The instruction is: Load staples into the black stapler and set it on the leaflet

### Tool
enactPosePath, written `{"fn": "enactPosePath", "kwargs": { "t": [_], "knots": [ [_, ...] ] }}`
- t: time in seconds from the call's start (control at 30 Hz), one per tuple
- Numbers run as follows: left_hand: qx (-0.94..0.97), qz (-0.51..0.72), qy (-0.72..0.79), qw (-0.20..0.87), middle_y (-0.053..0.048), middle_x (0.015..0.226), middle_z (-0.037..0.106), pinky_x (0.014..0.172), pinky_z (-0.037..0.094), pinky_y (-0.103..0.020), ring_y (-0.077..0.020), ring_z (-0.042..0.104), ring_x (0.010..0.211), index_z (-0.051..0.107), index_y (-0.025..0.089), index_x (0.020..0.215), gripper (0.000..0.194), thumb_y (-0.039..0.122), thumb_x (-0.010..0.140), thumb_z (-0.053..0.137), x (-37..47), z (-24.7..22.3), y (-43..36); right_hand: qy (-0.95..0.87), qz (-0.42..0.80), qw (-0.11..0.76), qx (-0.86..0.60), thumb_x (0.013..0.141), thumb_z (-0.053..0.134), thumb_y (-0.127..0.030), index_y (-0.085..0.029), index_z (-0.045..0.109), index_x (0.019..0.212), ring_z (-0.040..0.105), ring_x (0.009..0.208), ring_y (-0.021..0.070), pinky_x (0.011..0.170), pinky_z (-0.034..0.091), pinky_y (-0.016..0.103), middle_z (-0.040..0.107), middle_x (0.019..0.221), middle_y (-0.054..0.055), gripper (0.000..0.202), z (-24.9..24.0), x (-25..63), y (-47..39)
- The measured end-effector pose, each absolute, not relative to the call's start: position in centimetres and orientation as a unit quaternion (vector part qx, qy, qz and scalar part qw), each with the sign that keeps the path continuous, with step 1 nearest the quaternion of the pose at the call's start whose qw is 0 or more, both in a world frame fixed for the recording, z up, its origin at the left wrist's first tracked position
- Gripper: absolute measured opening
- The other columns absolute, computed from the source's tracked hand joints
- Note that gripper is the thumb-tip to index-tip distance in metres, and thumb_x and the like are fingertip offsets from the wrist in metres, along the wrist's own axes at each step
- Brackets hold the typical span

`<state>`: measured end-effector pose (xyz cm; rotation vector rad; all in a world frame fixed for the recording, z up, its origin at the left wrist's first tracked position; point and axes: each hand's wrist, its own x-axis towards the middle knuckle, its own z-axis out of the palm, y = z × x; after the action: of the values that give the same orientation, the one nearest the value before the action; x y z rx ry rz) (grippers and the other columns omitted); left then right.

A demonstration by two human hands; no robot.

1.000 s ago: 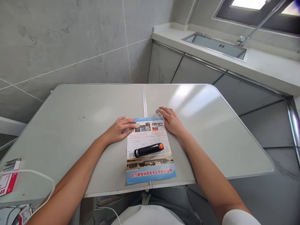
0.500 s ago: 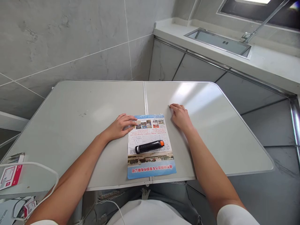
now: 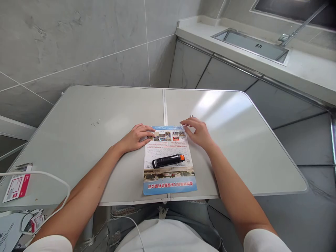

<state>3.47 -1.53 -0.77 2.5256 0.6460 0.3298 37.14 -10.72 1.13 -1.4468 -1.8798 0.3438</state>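
A blue-and-white printed sheet (image 3: 168,179) lies flat on the table, its large red characters upside down from my side. Across its lower half rests a black cylinder with an orange end (image 3: 168,161), touched by neither hand. My left hand (image 3: 139,137) is open, its fingertips resting on the sheet's upper left corner. At the upper right corner is my right hand (image 3: 197,130), open, with fingers stretched left over the sheet's edge and the thumb apart. Just beyond its knuckles a tiny dark object (image 3: 191,116) shows, too small to name.
The pale folding table (image 3: 126,105) has a seam down its middle. Red-and-white cards (image 3: 18,187) lie at the left edge, with a white cable (image 3: 49,176) looping over them. A counter with a sink (image 3: 252,45) stands at the back right, beside a grey tiled wall (image 3: 78,38).
My right hand has let go of the tiny object and moved left to the sheet's upper right corner. My left hand stays on the sheet. The view has shifted slightly.
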Motion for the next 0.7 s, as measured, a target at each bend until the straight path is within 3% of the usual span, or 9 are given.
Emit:
{"fn": "enactPosePath", "kwargs": {
  "t": [0.1, 0.23, 0.4, 0.7],
  "knots": [
    [0.932, 0.121, 0.233, 0.249, -0.004, 0.144, 0.064, 0.124, 0.027, -0.054, -0.0249, 0.056, 0.134, 0.071, 0.032, 0.124, 0.029, 0.038, 0.104, 0.051, 3.5, -0.7, -1.6, -0.806, 0.194, 0.298, -0.472, 0.102, 0.053, -0.024, -0.027, 0.069, 0.133, 0.061, 0.125, 0.0255, 0.108, 0.052, 0.048, 0.070, 0.133, 0.006, 0.034, 1.2, 35.3, -11.1],
    [0.930, 0.139, 0.231, 0.251, -0.006, 0.150, 0.060, 0.124, 0.029, -0.052, -0.0243, 0.054, 0.138, 0.064, 0.030, 0.138, 0.036, 0.038, 0.107, 0.046, 3.6, -0.6, -1.6, -0.860, 0.240, 0.221, -0.392, 0.108, 0.046, -0.025, -0.030, 0.050, 0.155, 0.039, 0.153, 0.0231, 0.127, 0.035, 0.051, 0.049, 0.161, 0.003, 0.047, 0.4, 32.9, -11.5],
    [0.928, 0.152, 0.230, 0.252, -0.007, 0.149, 0.060, 0.121, 0.034, -0.051, -0.0254, 0.053, 0.139, 0.065, 0.029, 0.136, 0.035, 0.036, 0.107, 0.047, 3.7, -0.6, -1.5, -0.883, 0.251, 0.179, -0.354, 0.110, 0.045, -0.027, -0.034, 0.047, 0.157, 0.030, 0.158, 0.0223, 0.132, 0.024, 0.053, 0.043, 0.165, -0.001, 0.047, -0.6, 31.8, -11.3],
    [0.930, 0.146, 0.227, 0.249, -0.006, 0.146, 0.062, 0.121, 0.035, -0.052, -0.0267, 0.054, 0.137, 0.070, 0.030, 0.131, 0.033, 0.037, 0.105, 0.050, 3.6, -0.8, -1.4, -0.877, 0.254, 0.200, -0.354, 0.108, 0.050, -0.026, -0.033, 0.056, 0.150, 0.037, 0.155, 0.0242, 0.130, 0.030, 0.054, 0.049, 0.161, 0.001, 0.043, -0.5, 31.9, -11.0]
  ]
}}
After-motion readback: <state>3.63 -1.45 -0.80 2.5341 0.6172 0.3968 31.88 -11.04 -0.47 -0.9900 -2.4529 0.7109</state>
